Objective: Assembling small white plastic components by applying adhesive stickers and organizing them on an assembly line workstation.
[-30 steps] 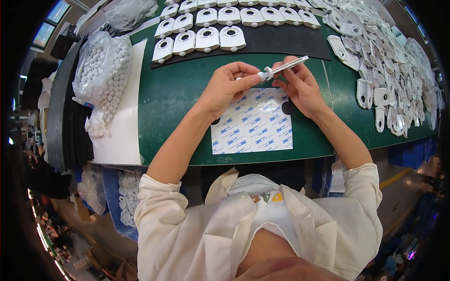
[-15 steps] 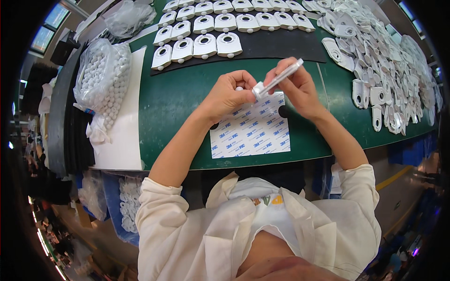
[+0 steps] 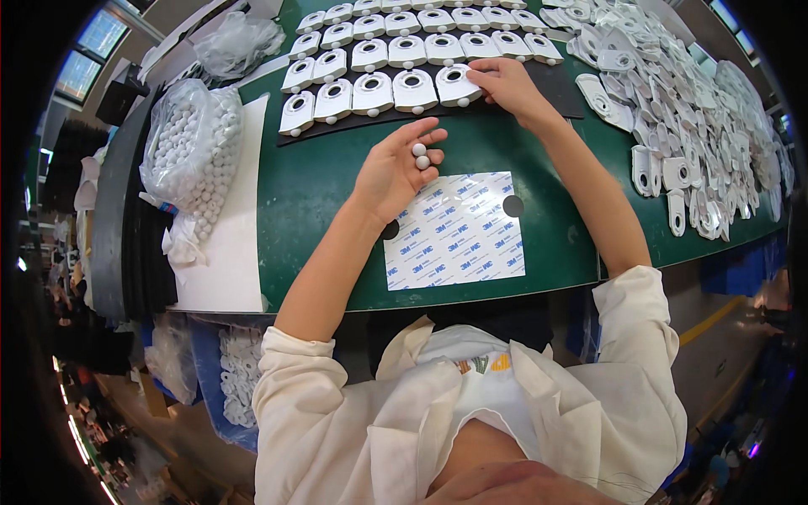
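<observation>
Head view recorded two bare hands at work over a green table [image 3: 303, 189]. The right hand [image 3: 515, 87], at upper centre of the frame, had its thumb and fingers closed on the right edge of a white piece [image 3: 459, 87] with a round opening. That piece lay at the right end of the nearest row on a black mat [image 3: 560, 87], beside rows of similar pieces [image 3: 369, 55] filling the top centre. A small white ball showed at its near edge. The left hand [image 3: 392, 168], near the centre, was turned palm up, index finger extended and remaining fingers partly curled, holding two white balls [image 3: 422, 156] that touched each other. Just below and to the right of it lay a white sheet [image 3: 459, 240] with blue print, a dark round spot at its left edge and another at its right. At left of the frame, a clear bag of white balls [image 3: 189, 143] rested on a white board [image 3: 223, 269]. A heap of loose white parts [image 3: 673, 109] covered the upper right. At lower left, a blue bin [image 3: 210, 370] held further white parts.
</observation>
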A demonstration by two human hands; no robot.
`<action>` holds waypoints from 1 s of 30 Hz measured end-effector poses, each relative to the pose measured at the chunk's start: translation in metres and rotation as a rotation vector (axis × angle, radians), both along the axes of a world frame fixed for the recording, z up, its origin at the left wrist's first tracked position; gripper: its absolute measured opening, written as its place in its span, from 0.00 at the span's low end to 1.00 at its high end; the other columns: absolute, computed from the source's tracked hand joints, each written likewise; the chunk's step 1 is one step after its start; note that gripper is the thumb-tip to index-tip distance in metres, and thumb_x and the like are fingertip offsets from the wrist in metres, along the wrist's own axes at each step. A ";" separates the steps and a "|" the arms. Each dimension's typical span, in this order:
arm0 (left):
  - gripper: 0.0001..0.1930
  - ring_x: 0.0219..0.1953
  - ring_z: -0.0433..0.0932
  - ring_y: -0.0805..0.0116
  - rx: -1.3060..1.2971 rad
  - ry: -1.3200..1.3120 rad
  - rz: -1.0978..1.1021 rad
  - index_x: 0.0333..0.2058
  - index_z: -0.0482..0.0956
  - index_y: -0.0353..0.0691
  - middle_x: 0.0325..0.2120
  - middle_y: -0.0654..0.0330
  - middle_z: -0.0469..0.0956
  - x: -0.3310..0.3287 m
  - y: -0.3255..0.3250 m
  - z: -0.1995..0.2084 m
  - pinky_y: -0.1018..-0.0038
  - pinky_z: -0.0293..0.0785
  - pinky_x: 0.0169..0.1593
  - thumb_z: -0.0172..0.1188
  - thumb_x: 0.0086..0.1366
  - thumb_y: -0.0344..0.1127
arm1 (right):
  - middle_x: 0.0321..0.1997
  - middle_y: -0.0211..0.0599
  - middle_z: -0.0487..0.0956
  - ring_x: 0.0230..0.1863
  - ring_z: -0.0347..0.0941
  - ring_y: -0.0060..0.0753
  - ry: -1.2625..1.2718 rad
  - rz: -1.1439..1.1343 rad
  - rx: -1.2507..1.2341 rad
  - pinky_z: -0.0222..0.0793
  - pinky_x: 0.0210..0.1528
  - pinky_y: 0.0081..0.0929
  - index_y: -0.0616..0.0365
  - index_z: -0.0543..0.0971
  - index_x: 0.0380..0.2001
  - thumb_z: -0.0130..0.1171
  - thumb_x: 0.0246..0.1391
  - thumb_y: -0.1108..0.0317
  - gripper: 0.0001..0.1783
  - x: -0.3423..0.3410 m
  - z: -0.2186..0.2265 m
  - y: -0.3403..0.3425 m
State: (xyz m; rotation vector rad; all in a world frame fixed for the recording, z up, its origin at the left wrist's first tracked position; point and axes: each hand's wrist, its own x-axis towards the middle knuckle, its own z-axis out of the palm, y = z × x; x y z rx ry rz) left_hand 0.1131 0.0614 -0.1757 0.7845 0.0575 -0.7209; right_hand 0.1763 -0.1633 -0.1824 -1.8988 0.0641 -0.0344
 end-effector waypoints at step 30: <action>0.19 0.16 0.56 0.85 0.062 -0.165 -0.006 0.40 0.72 0.38 0.15 0.71 0.63 -0.002 0.000 -0.002 0.87 0.51 0.18 0.53 0.64 0.49 | 0.38 0.47 0.78 0.39 0.75 0.46 -0.470 -0.528 -1.035 0.69 0.42 0.36 0.64 0.76 0.42 0.66 0.39 0.49 0.32 -0.069 -0.010 -0.168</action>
